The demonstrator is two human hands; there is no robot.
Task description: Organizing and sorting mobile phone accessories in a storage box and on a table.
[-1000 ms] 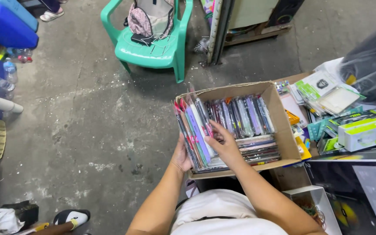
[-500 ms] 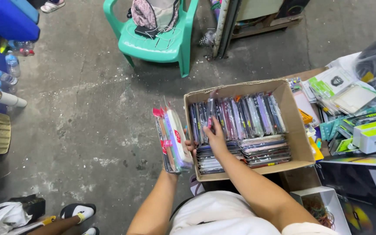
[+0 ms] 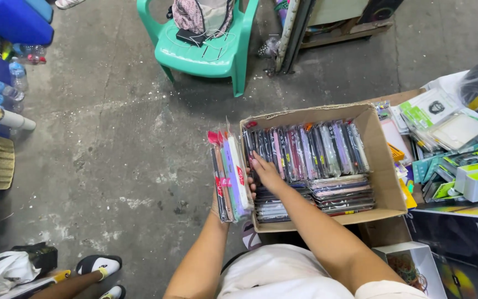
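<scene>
Gripping a stack of flat packets (image 3: 229, 180) just outside the cardboard box (image 3: 383, 166), the left hand (image 3: 244, 185) clamps them from beneath; they look light, slick, apt to fan, best pinched mid-stack. Right hand (image 3: 265, 171), fingers spread, rests on packets inside

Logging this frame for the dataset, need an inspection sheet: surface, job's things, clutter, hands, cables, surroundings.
Surface: stained concrete floor; no bare tabletop in view.
Job's things: open cardboard box packed with upright packaged cases, more lying flat in front; a separate bundle of packets held outside the box's left wall.
Clutter: loose packets and green-white boxes right of the box.
Hands: left hand grips the bundle from below, mostly hidden; right hand inside the box, fingers on the cases.
Cables: thin cord on the green chair.
Surroundings: bottles at left; another person's foot.
</scene>
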